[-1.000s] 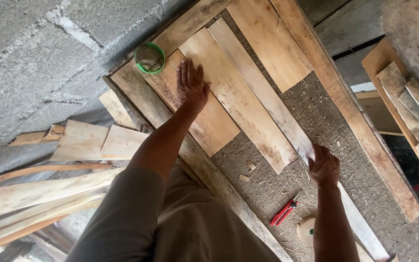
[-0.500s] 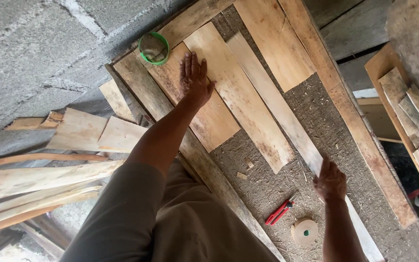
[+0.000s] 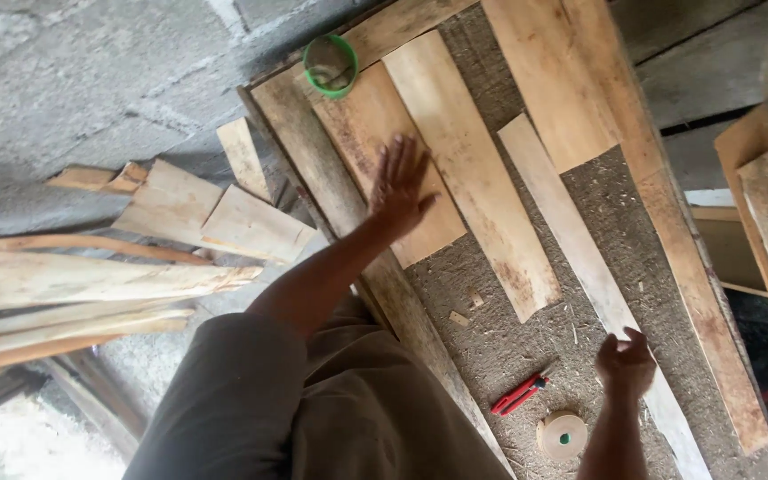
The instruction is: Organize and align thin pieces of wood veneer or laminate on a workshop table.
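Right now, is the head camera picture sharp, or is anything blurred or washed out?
Head view: mostly sharp in soft daylight; the right hand and the left hand's fingers smear slightly; the bottom-left corner is blown out; board edges bow toward the frame's sides.

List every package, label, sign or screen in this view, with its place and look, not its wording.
None of these shows: no package, label, sign or screen.
Nearest things: a tape roll, round, tan with a green core, lying on the work surface by the right hand.
A green ring-shaped container, round, at the far end of the boards.
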